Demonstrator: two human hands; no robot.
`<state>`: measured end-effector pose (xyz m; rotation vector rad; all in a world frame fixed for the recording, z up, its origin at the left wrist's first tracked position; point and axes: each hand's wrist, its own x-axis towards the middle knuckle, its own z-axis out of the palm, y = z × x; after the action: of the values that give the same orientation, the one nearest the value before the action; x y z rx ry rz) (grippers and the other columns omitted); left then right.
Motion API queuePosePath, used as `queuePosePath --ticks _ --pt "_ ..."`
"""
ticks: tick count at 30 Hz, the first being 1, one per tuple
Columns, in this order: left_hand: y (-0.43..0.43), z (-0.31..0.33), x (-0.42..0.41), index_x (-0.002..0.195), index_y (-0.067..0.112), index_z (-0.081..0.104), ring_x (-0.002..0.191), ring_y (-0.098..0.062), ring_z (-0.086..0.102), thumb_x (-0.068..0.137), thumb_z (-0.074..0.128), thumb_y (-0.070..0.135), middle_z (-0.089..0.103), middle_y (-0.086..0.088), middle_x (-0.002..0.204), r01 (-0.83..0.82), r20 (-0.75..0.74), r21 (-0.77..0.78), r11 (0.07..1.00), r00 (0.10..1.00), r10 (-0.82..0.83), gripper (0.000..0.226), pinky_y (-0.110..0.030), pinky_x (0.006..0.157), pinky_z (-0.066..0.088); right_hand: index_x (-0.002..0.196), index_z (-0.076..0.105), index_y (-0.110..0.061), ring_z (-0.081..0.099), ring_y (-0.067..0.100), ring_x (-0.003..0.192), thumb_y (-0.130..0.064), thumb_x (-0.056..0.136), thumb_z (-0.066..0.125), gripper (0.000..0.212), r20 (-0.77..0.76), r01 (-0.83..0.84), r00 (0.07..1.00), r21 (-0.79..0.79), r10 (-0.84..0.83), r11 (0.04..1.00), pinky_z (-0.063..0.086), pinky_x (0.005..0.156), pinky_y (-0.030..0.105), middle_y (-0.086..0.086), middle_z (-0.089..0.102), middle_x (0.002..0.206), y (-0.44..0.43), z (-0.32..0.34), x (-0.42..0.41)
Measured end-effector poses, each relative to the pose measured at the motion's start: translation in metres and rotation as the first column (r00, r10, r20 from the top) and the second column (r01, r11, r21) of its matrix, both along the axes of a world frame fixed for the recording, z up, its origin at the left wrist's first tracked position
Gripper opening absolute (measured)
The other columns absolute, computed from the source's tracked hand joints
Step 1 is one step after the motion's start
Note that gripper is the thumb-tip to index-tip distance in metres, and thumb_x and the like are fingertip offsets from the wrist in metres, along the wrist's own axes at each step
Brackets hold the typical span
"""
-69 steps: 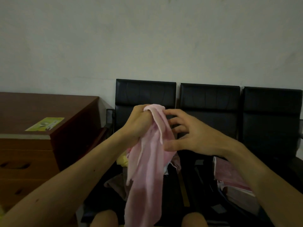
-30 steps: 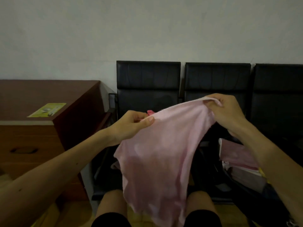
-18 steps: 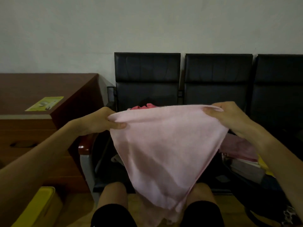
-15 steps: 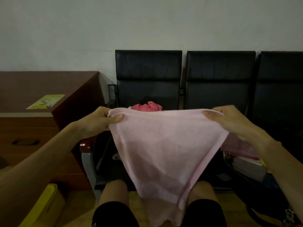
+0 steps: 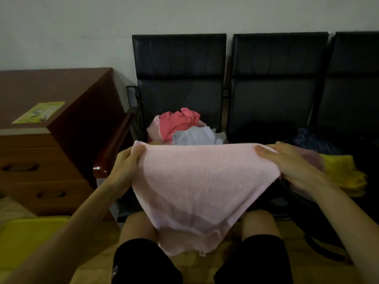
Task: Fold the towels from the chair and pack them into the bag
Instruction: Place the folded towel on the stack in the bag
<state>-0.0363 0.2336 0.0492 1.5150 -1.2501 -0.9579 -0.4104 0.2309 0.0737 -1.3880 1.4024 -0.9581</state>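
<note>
Pink towel (image 5: 201, 181) hangs spread over the knees, in front of the chair (image 5: 178, 58)'s front edge, left hand (image 5: 127, 162) and right hand (image 5: 287, 160) each pinching a top corner. Looks light, floppy, grippy terry, so the corners seem the right hold.

Three black chairs stand in a row: the left chair (image 5: 179, 78), the middle chair (image 5: 279, 78) and the right chair (image 5: 354, 78). Two hands, the left hand (image 5: 125, 165) and the right hand (image 5: 287, 160), pinch one pink towel (image 5: 201, 185). The heap on the left chair shows at least three cloths: one red cloth (image 5: 176, 121), one light blue cloth (image 5: 194, 136) and one pale pink cloth (image 5: 153, 128). One yellow towel (image 5: 344, 173) lies near the right hand. One bench (image 5: 61, 89) carries one leaflet (image 5: 39, 112) and shows two drawer slots (image 5: 20, 167).
</note>
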Motion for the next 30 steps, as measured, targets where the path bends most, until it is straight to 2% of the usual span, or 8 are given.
queuePosePath --ticks 5,8,12,16,20,24,27,30 --pt "0.002 -0.008 -0.005 0.096 0.03 0.064 0.089 -0.016 0.065 0.106 0.041 0.034 0.067 0.001 0.097 -0.074 -0.022 -0.026 0.997 0.997 0.074 0.026 -0.028 0.071 0.049 0.106 0.076 -0.019 0.068 0.032 0.105 -0.046 0.085 0.068 0.035 0.095 0.052 0.994 0.02 -0.054 0.998 0.051 0.094 0.048 0.015 0.074 0.106 0.004 -0.005 0.009" --pt "0.002 -0.013 -0.008 0.093 0.028 0.066 0.088 -0.016 0.064 0.106 0.043 0.031 0.066 0.0 0.095 -0.095 -0.026 -0.042 0.995 0.995 0.094 0.027 -0.031 0.073 0.051 0.098 0.078 -0.026 0.062 0.033 0.092 -0.048 0.086 0.069 0.028 0.145 0.066 0.987 0.037 -0.071 0.997 0.043 0.081 0.046 0.034 0.062 0.112 0.01 -0.008 0.019" --pt "0.005 -0.019 -0.017 0.087 0.027 0.068 0.087 -0.018 0.064 0.103 0.047 0.025 0.067 0.001 0.089 -0.11 -0.087 -0.033 0.993 0.991 0.107 0.027 -0.036 0.078 0.053 0.1 0.077 -0.023 0.057 0.031 0.086 -0.041 0.092 0.064 0.024 0.205 0.084 0.974 0.064 -0.096 0.994 0.038 0.075 0.043 0.039 0.061 0.106 0.018 -0.016 0.031" --pt "0.012 -0.019 -0.033 0.077 0.034 0.076 0.084 -0.011 0.069 0.103 0.048 0.021 0.074 0.006 0.084 -0.096 -0.152 -0.016 0.995 0.984 0.093 0.04 -0.033 0.075 0.056 0.09 0.076 -0.01 0.05 0.025 0.067 -0.031 0.096 0.061 0.027 0.217 0.174 0.957 0.096 -0.191 0.98 0.037 0.056 0.032 0.022 0.058 0.077 0.023 -0.028 0.042" --pt "0.019 -0.028 -0.048 0.088 0.028 0.079 0.094 -0.022 0.07 0.102 0.051 0.024 0.076 -0.001 0.092 -0.07 -0.166 -0.051 0.996 0.984 0.06 0.032 -0.05 0.085 0.056 0.085 0.066 0.007 0.047 0.026 0.055 -0.024 0.096 0.06 0.034 0.239 0.235 0.935 0.131 -0.261 0.963 0.034 0.046 0.027 0.017 0.054 0.064 0.032 -0.039 0.058" --pt "0.029 -0.036 -0.07 0.083 0.01 0.076 0.071 -0.018 0.063 0.102 0.054 0.02 0.069 -0.019 0.077 -0.049 -0.138 -0.131 0.99 0.99 0.031 0.03 -0.034 0.063 0.049 0.076 0.069 -0.004 0.049 0.029 0.058 -0.028 0.095 0.062 0.032 0.24 0.214 0.935 0.202 -0.26 0.956 0.036 0.048 0.029 0.012 0.059 0.06 0.047 -0.044 0.078" --pt "0.039 -0.036 -0.089 0.079 0.017 0.077 0.064 -0.026 0.064 0.101 0.055 0.012 0.07 -0.013 0.07 -0.006 -0.138 -0.166 0.986 0.99 -0.017 0.031 -0.041 0.055 0.05 0.074 0.074 -0.012 0.052 0.018 0.05 -0.028 0.095 0.062 0.029 0.243 0.159 0.944 0.261 -0.224 0.952 0.04 0.047 0.029 0.004 0.063 0.06 0.057 -0.041 0.095" --pt "0.049 -0.032 -0.103 0.084 0.022 0.078 0.065 -0.009 0.064 0.099 0.055 0.01 0.072 0.001 0.071 0.083 -0.129 -0.175 0.981 0.986 -0.106 0.03 -0.023 0.054 0.049 0.077 0.076 -0.008 0.059 0.01 0.054 -0.022 0.097 0.059 0.029 0.277 0.113 0.944 0.232 -0.177 0.966 0.046 0.047 0.023 0.005 0.067 0.064 0.06 -0.039 0.108"
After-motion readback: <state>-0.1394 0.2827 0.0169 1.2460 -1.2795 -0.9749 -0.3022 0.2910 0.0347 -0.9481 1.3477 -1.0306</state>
